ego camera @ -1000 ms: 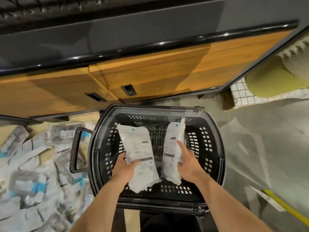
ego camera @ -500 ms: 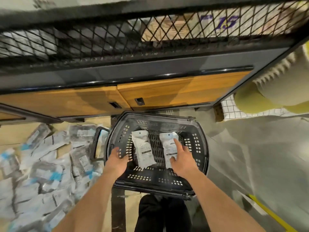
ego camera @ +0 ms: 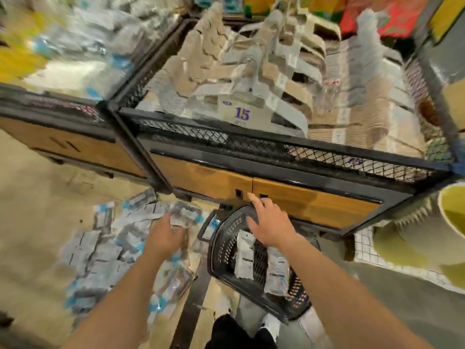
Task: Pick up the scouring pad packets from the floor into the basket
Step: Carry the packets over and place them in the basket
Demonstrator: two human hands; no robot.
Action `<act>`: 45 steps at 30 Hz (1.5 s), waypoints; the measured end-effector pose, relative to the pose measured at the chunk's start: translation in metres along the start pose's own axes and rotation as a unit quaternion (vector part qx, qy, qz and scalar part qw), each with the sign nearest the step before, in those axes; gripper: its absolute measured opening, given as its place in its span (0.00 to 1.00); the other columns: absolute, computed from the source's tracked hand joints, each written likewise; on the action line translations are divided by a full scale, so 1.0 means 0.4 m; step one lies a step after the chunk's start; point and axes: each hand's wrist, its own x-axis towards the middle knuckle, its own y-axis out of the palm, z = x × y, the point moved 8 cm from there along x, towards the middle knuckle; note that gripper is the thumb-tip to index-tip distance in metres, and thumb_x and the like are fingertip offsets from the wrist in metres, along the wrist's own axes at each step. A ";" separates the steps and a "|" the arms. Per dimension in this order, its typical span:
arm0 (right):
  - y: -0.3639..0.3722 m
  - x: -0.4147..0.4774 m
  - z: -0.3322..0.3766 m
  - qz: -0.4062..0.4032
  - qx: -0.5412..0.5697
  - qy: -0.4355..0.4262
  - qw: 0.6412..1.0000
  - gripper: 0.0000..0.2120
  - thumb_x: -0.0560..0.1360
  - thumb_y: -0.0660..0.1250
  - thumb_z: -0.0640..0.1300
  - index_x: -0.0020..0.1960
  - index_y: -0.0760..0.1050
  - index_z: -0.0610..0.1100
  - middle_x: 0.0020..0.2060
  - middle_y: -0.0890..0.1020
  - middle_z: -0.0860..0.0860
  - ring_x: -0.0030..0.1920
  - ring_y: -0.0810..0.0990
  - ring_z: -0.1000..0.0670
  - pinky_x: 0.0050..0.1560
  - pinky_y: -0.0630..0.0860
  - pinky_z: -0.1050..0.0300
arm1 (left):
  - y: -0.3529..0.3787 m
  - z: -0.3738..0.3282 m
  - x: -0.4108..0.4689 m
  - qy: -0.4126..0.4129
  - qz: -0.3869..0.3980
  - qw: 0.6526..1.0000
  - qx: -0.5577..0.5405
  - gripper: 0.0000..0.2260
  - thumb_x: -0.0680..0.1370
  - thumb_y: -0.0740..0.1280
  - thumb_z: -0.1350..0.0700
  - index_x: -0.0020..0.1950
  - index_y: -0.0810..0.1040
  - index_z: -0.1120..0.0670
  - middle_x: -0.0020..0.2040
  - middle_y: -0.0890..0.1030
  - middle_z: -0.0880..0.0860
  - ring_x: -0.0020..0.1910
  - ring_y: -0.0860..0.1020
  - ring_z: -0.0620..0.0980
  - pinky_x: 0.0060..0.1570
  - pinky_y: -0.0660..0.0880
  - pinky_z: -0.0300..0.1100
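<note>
A black plastic basket (ego camera: 222, 249) stands on the floor in front of me. Two white scouring pad packets lie inside it, one on the left (ego camera: 245, 258) and one on the right (ego camera: 276, 273). My right hand (ego camera: 270, 224) hovers over the basket's far end with fingers spread, holding nothing. Several more packets (ego camera: 100, 253) lie scattered on the floor left of the basket. My left hand (ego camera: 164, 239) reaches into that pile, its fingertips at a packet (ego camera: 182, 216). Motion blur hides whether the fingers grip it.
A wire-mesh display bin (ego camera: 276, 144) with wooden drawer fronts (ego camera: 302, 205) stands just behind the basket, filled with hangers and a "15" sign. A yellow-green bucket (ego camera: 453, 215) and a white grid mat (ego camera: 364, 248) are on the right. My shoes (ego camera: 271, 323) show below.
Both hands let go of the two packets, which now lie in the basket. My left hand swung left to the floor pile; my right hand lifted. My head tilted up.
</note>
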 end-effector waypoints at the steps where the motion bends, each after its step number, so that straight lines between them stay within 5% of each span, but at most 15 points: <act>1: -0.015 -0.007 0.041 0.002 -0.018 -0.016 1.000 0.31 0.81 0.54 0.58 0.79 0.44 0.56 0.74 0.62 0.45 0.70 0.67 0.39 0.64 0.70 0.42 | -0.032 0.028 -0.019 -0.005 -0.008 1.000 -0.016 0.30 0.80 0.65 0.49 0.79 0.58 0.52 0.75 0.66 0.57 0.71 0.69 0.59 0.66 0.68 0.53; 16: 0.043 -0.065 0.668 -0.008 -0.125 -0.163 0.979 0.31 0.81 0.52 0.61 0.80 0.46 0.54 0.77 0.60 0.47 0.73 0.64 0.42 0.72 0.63 0.45 | -0.464 0.568 -0.202 -0.054 -0.128 0.990 -0.036 0.30 0.79 0.61 0.42 0.78 0.59 0.51 0.75 0.67 0.55 0.70 0.70 0.57 0.66 0.70 0.52; 25: 0.240 -0.067 1.049 0.013 -0.181 -0.253 0.950 0.30 0.81 0.51 0.61 0.79 0.49 0.54 0.78 0.58 0.47 0.76 0.60 0.43 0.75 0.57 0.44 | -0.545 0.966 -0.251 -0.143 -0.104 0.984 -0.026 0.32 0.80 0.58 0.41 0.80 0.54 0.51 0.79 0.59 0.53 0.76 0.62 0.55 0.71 0.64 0.54; 45: 0.571 0.211 1.295 0.177 -0.272 -0.331 0.886 0.31 0.79 0.49 0.65 0.78 0.49 0.56 0.76 0.61 0.46 0.74 0.61 0.43 0.74 0.54 0.44 | -0.444 1.241 -0.214 -0.376 -0.086 0.910 -0.154 0.29 0.80 0.58 0.41 0.78 0.57 0.50 0.76 0.64 0.52 0.72 0.67 0.57 0.67 0.68 0.54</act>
